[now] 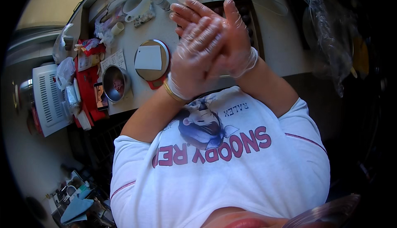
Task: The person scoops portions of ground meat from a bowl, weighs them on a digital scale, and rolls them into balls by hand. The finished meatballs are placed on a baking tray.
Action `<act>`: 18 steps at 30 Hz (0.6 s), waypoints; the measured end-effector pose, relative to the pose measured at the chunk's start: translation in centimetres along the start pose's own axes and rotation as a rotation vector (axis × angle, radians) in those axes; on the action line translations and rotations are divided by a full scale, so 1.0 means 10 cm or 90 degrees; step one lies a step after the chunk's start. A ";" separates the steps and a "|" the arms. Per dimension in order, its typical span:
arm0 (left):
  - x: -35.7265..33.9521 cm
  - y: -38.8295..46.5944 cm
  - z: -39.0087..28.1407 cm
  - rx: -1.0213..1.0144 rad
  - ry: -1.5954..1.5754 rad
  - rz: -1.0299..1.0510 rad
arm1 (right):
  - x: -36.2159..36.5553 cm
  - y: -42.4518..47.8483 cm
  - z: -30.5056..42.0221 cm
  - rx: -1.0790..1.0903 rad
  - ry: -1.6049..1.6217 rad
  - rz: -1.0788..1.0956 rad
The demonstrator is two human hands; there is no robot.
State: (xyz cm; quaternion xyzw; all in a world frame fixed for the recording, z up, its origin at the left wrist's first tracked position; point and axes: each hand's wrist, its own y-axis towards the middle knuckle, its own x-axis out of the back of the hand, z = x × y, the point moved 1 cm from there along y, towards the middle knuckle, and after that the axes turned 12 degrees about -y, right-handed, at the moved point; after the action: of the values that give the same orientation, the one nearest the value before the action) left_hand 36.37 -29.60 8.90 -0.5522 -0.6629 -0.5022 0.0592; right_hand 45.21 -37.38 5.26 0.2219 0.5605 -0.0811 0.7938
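Note:
My left hand point(198, 51), in a clear plastic glove, lies across the palm of my right hand point(217, 20) and looks blurred. The right one, gloved too, faces palm up with its fingers and thumb stretched out. Whatever may be between the palms is hidden. Behind them is a dark-rimmed tray point(258, 32) holding several dark round pieces, partly covered by the hands. To the left stands a round kitchen scale point(152, 74) with a red base and a white sheet point(148, 57) on its plate. Further left, a steel bowl point(126, 85) contains a pinkish lump point(118, 85).
A phone point(100, 96) lies beside the bowl, near a printed paper point(114, 61) and red packaging point(83, 85). At the back left are a white cup-like bowl point(136, 4), a small bottle point(160, 1) and plastic bags point(104, 29). Crumpled clear plastic point(328, 38) is at the right.

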 end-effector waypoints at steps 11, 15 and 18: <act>-0.16 0.16 -0.10 0.041 -0.069 0.081 | 0.11 -0.06 -0.06 0.049 -0.106 -0.047; -0.06 0.18 0.23 0.085 0.034 0.044 | -0.02 -0.07 -0.05 -0.013 -0.087 -0.170; -0.22 0.11 -0.10 -0.019 -0.079 0.104 | 0.30 -0.07 -0.09 -0.003 -0.005 -0.084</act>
State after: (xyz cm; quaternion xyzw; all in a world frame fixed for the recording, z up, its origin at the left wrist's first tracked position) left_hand 37.67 -31.95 8.66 -0.6353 -0.6103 -0.4705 0.0503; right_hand 45.21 -37.24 2.09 0.1827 0.5706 -0.1328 0.7896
